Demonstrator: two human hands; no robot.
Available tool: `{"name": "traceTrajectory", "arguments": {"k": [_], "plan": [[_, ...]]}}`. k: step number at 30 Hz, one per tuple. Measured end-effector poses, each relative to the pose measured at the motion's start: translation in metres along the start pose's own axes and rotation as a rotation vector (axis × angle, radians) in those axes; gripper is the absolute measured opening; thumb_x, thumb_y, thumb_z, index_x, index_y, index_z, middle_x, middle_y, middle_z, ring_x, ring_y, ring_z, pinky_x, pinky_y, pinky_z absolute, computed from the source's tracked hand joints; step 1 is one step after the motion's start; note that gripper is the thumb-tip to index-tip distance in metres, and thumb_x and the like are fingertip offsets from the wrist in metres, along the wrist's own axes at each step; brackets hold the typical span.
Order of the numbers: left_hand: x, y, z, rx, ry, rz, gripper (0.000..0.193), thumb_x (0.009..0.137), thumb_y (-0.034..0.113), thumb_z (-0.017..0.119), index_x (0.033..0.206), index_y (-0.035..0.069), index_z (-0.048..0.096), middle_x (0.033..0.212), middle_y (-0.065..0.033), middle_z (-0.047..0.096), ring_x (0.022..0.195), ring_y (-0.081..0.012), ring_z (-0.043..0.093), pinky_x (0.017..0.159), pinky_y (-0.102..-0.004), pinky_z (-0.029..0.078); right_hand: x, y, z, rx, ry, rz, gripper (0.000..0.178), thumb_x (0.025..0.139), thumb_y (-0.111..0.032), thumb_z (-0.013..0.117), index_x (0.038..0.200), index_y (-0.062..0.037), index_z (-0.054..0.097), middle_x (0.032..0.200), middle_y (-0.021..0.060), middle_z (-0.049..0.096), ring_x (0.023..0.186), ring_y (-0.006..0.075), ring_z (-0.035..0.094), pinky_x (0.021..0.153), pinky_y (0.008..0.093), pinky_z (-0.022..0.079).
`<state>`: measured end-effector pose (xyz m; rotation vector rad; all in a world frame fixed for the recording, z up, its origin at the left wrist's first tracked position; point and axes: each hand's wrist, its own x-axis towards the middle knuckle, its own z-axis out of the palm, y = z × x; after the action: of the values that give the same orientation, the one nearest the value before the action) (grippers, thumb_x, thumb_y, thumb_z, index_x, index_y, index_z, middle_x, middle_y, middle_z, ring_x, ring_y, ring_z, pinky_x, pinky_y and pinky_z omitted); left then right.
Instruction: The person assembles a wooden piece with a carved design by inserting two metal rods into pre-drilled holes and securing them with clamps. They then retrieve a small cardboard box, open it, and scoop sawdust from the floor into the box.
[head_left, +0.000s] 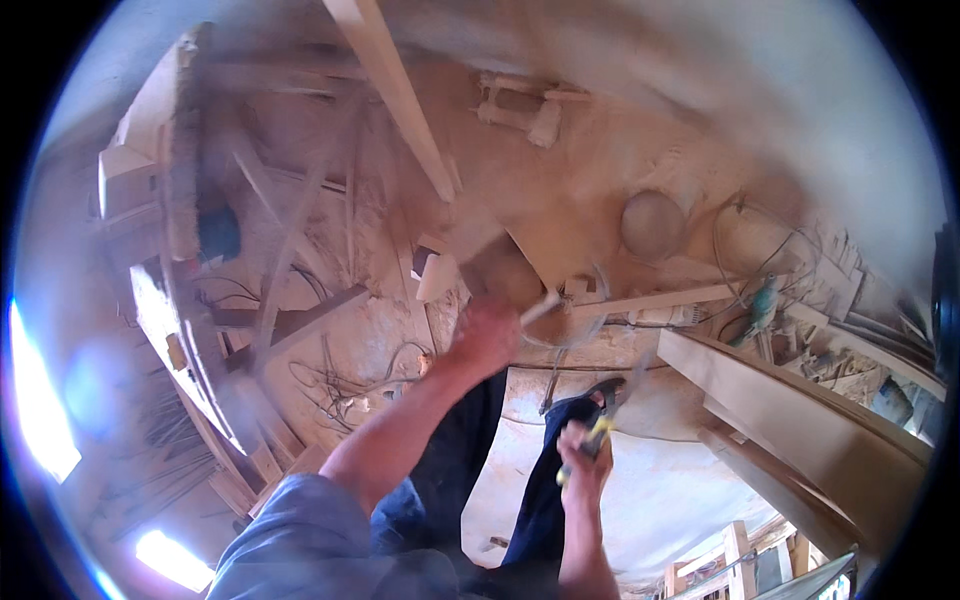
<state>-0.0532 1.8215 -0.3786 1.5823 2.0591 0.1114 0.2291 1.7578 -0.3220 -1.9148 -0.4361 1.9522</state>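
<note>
My left hand (487, 335) is stretched forward over the middle of the floor, blurred, its fingers closed. A short pale stick (540, 308) juts out from it to the right. Beyond that hand lies a square brown board (503, 272). Nearer to me, my right hand (583, 472) is wrapped round the yellow-and-dark handle of a tool (600, 434). A thin grey streak like a blade runs up and right from this handle, too smeared to make out its kind.
Long wooden beams (790, 430) reach in from the right. A tall plank (395, 95) slants down from the top. Loose cables (345, 390) lie on the dusty floor at left. A round grey object (653, 223) and a green power tool (764, 302) are at far right.
</note>
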Motion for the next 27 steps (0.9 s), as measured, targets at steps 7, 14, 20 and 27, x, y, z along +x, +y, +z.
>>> {"name": "traceTrajectory", "arguments": {"k": [7,14,20,27], "plan": [[-0.082,0.09,-0.061,-0.199,-0.095,0.187,0.018,0.071,0.014,0.066,0.087,0.007,0.069,0.089,-0.0119,0.065,0.093,-0.0308,0.064,0.091,-0.0439,0.046,0.011,-0.08,0.068,0.329,-0.095,0.153,0.032,0.085,0.003,0.06,0.112,-0.0155,0.055,0.089,0.0021,0.058,0.067,0.018,0.059,0.06,0.0324,0.05],[-0.116,0.109,-0.093,-0.27,-0.096,0.204,0.02,0.073,0.02,0.07,0.09,0.008,0.07,0.093,-0.0086,0.064,0.098,-0.0287,0.06,0.088,-0.043,0.045,-0.071,-0.11,0.07,0.28,0.138,0.255,0.029,0.088,-0.021,0.07,0.112,-0.0088,0.06,0.098,0.0086,0.064,0.09,0.0357,0.065,0.078,0.0583,0.055],[-0.145,0.118,-0.101,-0.216,-0.13,0.22,0.02,0.077,0.017,0.065,0.094,0.008,0.07,0.094,-0.0095,0.064,0.102,-0.0273,0.059,0.092,-0.0424,0.045,-0.089,-0.121,0.088,-0.03,0.122,0.003,0.037,0.078,-0.003,0.074,0.111,-0.0012,0.059,0.093,0.0086,0.063,0.068,0.0178,0.061,0.055,0.0333,0.051],[-0.165,0.075,-0.12,-0.716,-0.549,0.062,0.054,0.085,0.031,0.074,0.129,0.003,0.062,0.137,-0.022,0.054,0.131,-0.0393,0.047,0.111,-0.046,0.038,-0.069,-0.076,0.055,-0.273,0.157,-0.087,0.042,0.069,0.004,0.067,0.109,0.0002,0.056,0.088,0.0052,0.062,0.071,0.0116,0.06,0.061,0.027,0.05]]}}
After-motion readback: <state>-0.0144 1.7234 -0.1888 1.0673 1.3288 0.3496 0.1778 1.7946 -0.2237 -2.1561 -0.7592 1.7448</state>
